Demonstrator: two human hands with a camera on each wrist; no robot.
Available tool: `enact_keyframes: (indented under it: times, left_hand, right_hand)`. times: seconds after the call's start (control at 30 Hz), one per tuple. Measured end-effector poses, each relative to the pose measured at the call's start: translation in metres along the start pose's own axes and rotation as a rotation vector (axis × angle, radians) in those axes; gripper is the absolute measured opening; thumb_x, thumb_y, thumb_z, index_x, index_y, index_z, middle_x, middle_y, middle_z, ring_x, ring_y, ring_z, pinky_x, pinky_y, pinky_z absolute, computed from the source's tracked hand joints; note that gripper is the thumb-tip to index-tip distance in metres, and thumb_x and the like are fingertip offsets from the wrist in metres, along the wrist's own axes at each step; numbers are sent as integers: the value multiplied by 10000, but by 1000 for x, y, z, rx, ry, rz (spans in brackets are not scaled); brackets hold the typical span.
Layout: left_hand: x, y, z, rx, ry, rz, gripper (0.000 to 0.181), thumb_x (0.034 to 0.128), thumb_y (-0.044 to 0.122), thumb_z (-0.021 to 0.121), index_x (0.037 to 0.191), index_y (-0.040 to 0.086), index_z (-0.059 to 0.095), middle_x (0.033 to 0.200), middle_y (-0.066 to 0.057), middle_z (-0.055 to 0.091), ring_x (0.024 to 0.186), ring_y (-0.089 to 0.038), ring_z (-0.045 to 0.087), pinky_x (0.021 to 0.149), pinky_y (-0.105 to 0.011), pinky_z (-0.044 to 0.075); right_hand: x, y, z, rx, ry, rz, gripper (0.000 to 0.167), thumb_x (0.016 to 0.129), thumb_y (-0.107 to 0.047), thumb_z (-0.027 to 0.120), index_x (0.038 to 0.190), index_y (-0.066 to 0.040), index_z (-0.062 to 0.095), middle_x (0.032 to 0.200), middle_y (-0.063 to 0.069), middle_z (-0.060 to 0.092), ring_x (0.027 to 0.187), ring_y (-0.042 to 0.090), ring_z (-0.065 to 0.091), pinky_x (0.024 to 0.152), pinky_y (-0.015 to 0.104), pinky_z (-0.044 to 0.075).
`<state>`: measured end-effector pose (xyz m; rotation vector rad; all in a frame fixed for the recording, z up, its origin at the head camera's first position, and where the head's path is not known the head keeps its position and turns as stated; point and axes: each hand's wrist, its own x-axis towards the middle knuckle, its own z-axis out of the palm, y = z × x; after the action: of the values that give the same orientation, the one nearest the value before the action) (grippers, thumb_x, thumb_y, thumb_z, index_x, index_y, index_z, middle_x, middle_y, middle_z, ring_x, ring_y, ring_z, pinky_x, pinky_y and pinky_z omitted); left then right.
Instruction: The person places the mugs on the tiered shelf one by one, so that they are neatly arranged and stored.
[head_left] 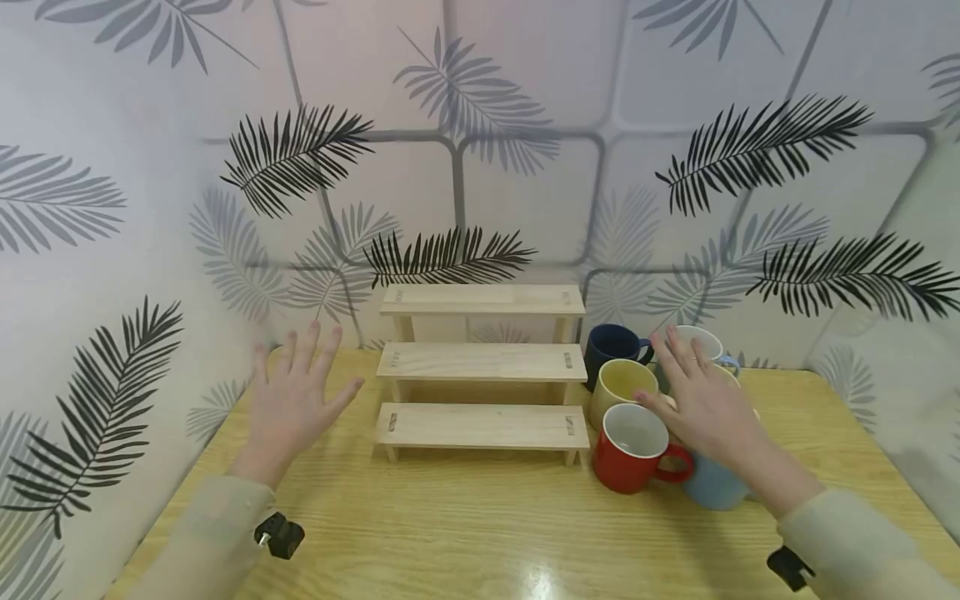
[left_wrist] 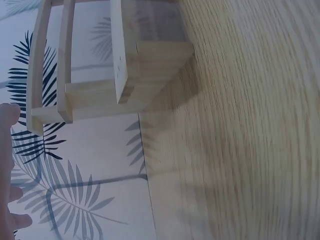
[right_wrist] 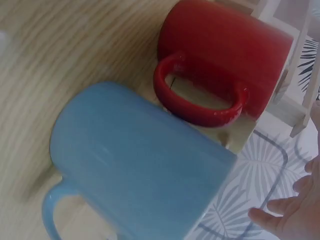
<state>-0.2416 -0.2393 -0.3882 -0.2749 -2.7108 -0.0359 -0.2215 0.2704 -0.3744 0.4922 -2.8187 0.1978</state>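
My left hand (head_left: 295, 404) is held with spread fingers over the left part of the table, beside a three-step wooden rack (head_left: 480, 425), and holds nothing. My right hand (head_left: 705, 404) spreads its fingers above a group of mugs and hides part of them. Nearest to it are a red mug (head_left: 622, 471) and a light blue mug (right_wrist: 140, 155). Behind the red one stand a yellow mug (head_left: 606, 396) and a dark blue mug (head_left: 600, 354). A white mug (head_left: 701, 335) with a bluish handle stands farther back. Whether the right hand touches any mug cannot be told.
The light wooden table (head_left: 450, 525) runs up to a wall (head_left: 525, 200) covered with a leaf pattern. The rack stands near that wall, with the mugs close to its right end. Each wrist carries a small black camera mount (head_left: 280, 535).
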Motion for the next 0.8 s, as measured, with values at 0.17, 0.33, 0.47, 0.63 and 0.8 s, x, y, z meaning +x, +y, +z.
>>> enact_keyframes:
  times: [0.17, 0.33, 0.47, 0.63, 0.8]
  left_hand:
    - [-8, 9, 7, -114, 5, -34, 799, 936, 641, 386, 1544, 174, 162, 1537, -173, 255, 1358, -428, 255, 1083, -650, -36]
    - [-18, 20, 16, -207, -18, -70, 795, 939, 636, 389, 1530, 134, 210, 1528, -188, 267, 1356, -426, 269, 1085, -651, -22]
    - [-25, 30, 20, -272, -7, -87, 774, 949, 589, 429, 1527, 120, 218, 1506, -201, 306, 1343, -428, 299, 1090, -648, 9]
    - [-32, 40, 24, -385, -5, -113, 755, 959, 538, 461, 1520, 89, 226, 1495, -216, 316, 1333, -431, 313, 1096, -635, 96]
    - [-37, 48, 36, -597, -50, -154, 751, 971, 465, 504, 1525, 69, 188, 1539, -184, 242, 1376, -415, 246, 1100, -594, 184]
  right_hand:
    - [-5, -8, 0, 182, -68, 1, 810, 969, -504, 484, 1532, -45, 126, 1569, 195, 125, 1307, 523, 283, 1020, 650, 272]
    - [-12, -17, 1, 342, -52, 28, 704, 987, -391, 520, 1488, 18, 242, 1467, 255, 342, 1253, 492, 366, 986, 644, 320]
    - [-20, -21, 2, 422, -5, 27, 559, 982, -240, 565, 1389, 90, 372, 1277, 276, 525, 1076, 405, 549, 883, 557, 460]
    - [-31, -24, 5, 436, 0, 57, 421, 991, -114, 522, 1326, 117, 413, 1209, 282, 546, 1017, 381, 583, 839, 529, 496]
    - [-38, -23, 13, 400, 4, 93, 331, 962, 38, 453, 1272, 154, 441, 1155, 295, 545, 1038, 419, 551, 893, 575, 450]
